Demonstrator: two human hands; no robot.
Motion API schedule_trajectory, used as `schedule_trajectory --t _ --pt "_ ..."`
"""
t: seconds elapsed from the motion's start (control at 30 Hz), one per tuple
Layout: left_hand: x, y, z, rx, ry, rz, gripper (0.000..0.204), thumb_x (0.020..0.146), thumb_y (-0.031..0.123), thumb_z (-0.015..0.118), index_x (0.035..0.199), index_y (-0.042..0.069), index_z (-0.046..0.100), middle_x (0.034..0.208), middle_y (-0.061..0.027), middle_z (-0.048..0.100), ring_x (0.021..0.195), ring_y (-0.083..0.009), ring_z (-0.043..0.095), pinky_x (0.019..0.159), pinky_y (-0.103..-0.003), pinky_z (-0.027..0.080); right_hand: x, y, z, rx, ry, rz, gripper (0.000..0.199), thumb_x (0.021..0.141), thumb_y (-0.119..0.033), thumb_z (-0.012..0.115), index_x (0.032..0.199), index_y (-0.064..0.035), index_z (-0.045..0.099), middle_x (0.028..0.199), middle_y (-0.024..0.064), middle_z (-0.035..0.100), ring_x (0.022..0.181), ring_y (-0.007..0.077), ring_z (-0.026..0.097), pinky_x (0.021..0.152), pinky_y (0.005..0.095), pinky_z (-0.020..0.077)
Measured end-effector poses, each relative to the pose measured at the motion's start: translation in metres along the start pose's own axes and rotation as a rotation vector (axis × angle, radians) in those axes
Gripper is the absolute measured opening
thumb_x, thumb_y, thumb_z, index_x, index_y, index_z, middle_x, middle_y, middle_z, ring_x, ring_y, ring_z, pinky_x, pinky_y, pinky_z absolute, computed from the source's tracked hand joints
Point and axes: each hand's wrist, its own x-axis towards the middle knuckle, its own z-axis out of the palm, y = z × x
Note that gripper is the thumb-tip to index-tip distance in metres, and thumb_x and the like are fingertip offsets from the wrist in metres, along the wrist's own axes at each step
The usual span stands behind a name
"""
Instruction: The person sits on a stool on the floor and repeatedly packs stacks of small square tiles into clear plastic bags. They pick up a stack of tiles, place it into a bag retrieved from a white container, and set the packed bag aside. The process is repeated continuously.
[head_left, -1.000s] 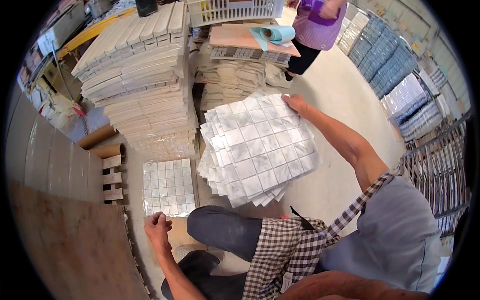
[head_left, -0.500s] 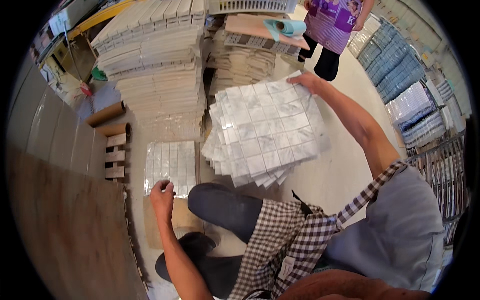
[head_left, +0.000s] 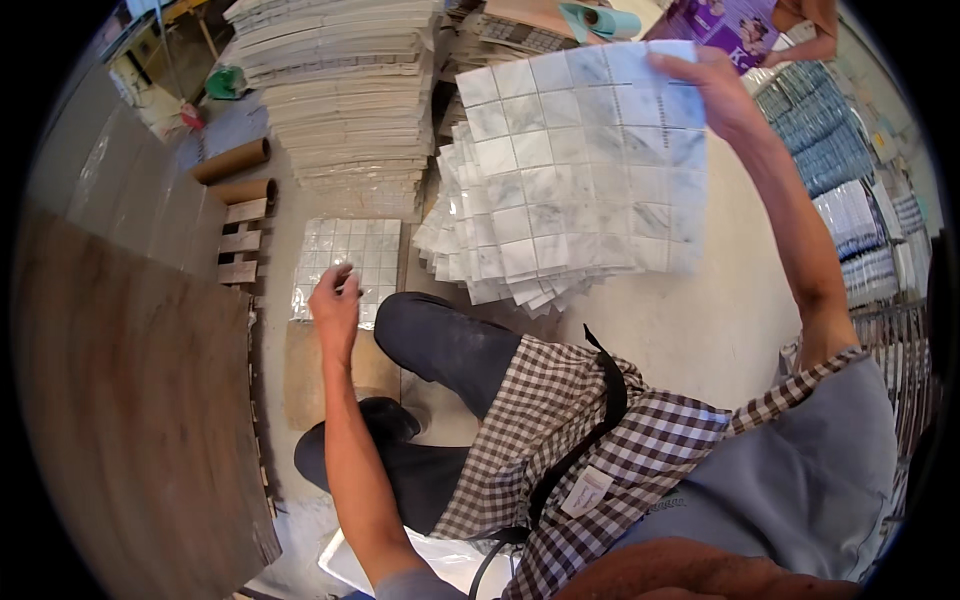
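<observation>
My right hand [head_left: 717,88] grips the far right corner of a mosaic tile sheet [head_left: 590,165] of pale grey-white marble squares. That sheet is raised and tilted over a fanned stack of similar sheets [head_left: 460,215], which shows along its left and near edges. My left hand [head_left: 335,300] is over a flat, shiny tile sheet [head_left: 365,245] on the left, at its near part. The left fingers are curled in toward the thumb; anything between them is too small to make out.
A tall stack of flat pale bundles [head_left: 340,90] stands at the far left. Cardboard tubes [head_left: 232,160] lie by a wooden pallet [head_left: 240,240]. Brown board [head_left: 130,400] fills the left side. A person in a purple apron [head_left: 720,25] stands ahead; stacked wrapped goods [head_left: 815,125] line the right.
My right hand has raised the top tile sheet's far right corner away from the stack. The left hand stays over the left tile sheet, fingers still curled. The whole view has shifted.
</observation>
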Motion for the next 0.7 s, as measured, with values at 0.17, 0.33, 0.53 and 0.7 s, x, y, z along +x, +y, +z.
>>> schedule_trajectory --t 0.17,0.33,0.53,0.7 --pt "-0.019 0.058 0.032 -0.408 -0.205 0.043 0.065 0.083 0.008 0.075 0.141 0.001 0.047 0.136 -0.0155 0.056 0.115 -0.022 0.06 0.092 -0.033 0.052 -0.052 -0.111 0.048 0.108 -0.047 -0.159 0.022 0.085 -0.009 0.069 0.103 0.0044 0.068 0.095 0.0127 0.072 0.084 0.0198 0.069 0.077 0.0312 0.0559" --pt "-0.027 0.064 0.05 -0.632 -0.158 0.262 0.063 0.08 0.008 0.079 0.132 -0.009 0.047 0.125 -0.0176 0.06 0.106 -0.0202 0.062 0.085 -0.031 0.053 -0.05 -0.165 0.11 0.306 -0.165 -0.127 0.02 0.083 -0.001 0.073 0.102 0.0043 0.069 0.093 0.0117 0.072 0.082 0.0174 0.07 0.073 0.0297 0.0572" --pt "-0.027 0.047 0.003 -0.638 -0.136 -0.128 0.025 0.083 0.009 0.078 0.091 0.0 0.056 0.085 -0.0041 0.06 0.079 -0.0111 0.056 0.068 -0.029 0.049 0.02 -0.161 0.148 0.161 -0.384 -0.384 0.027 0.079 -0.015 0.081 0.097 0.0029 0.072 0.088 0.0081 0.072 0.075 0.0146 0.069 0.068 0.029 0.0575" --pt "-0.03 0.044 -0.017 -0.944 0.07 -0.131 0.026 0.089 0.011 0.072 0.108 -0.002 0.059 0.103 -0.0099 0.067 0.089 -0.0191 0.065 0.08 -0.033 0.053 0.086 -0.149 0.239 -0.082 -0.407 -0.56 0.029 0.077 -0.024 0.083 0.087 0.0016 0.072 0.079 0.003 0.068 0.07 0.0081 0.06 0.063 0.0255 0.0481"
